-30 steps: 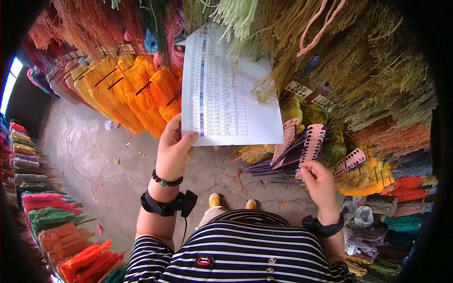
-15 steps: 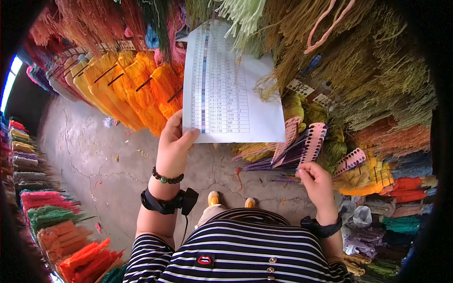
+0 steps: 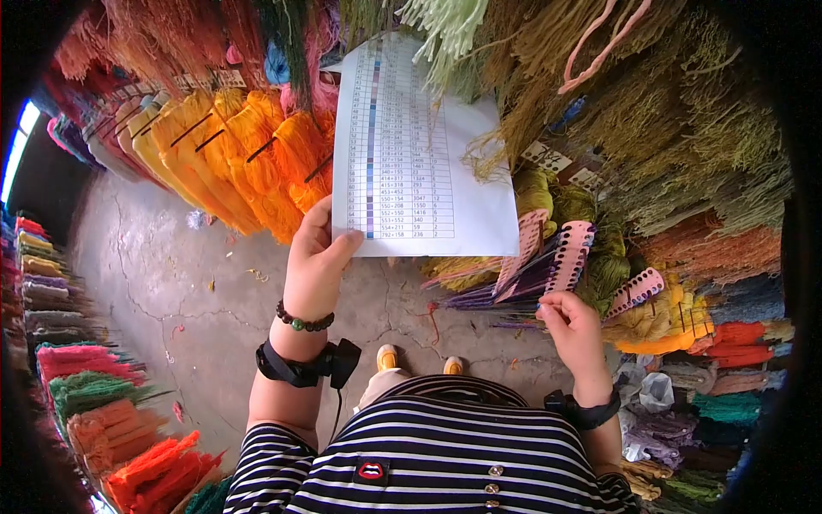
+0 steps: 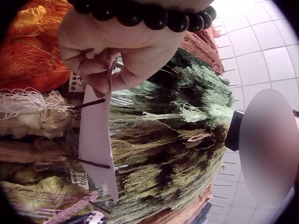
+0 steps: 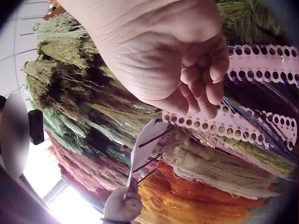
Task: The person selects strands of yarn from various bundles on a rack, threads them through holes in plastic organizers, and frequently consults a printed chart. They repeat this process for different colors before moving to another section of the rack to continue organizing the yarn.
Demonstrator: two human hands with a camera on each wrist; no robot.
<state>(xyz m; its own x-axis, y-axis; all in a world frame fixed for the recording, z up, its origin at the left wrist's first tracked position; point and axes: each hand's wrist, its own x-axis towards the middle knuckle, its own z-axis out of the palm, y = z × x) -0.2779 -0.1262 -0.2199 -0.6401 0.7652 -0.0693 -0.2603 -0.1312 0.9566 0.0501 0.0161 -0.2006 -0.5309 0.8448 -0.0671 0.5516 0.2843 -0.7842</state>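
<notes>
A white sheet printed with a table (image 3: 475,214) is gripped at its lower left corner by my left hand (image 3: 317,253), thumb over the print. In the left wrist view, the left hand (image 4: 121,46) pinches the edge of the paper (image 4: 96,140). My right hand (image 3: 578,334), fingers loosely curled, is just below a pink card with punched holes (image 3: 569,257) strung with dark purple threads. The right wrist view shows the right hand (image 5: 163,56) beside pink cards (image 5: 261,58), with nothing visible in it; whether its fingertips touch the threads is unclear.
Olive yarn bundles (image 3: 676,128) hang at the upper right, partly over the paper. Orange skeins (image 3: 257,163) hang left of the sheet. More yarn stacks (image 3: 77,368) line the far left; a plastic bag (image 3: 657,391) lies at the lower right. Cracked concrete floor (image 3: 214,300) lies between.
The paper and left hand have risen slightly in the head view. My right hand's fingertips are a little lower relative to the pink card.
</notes>
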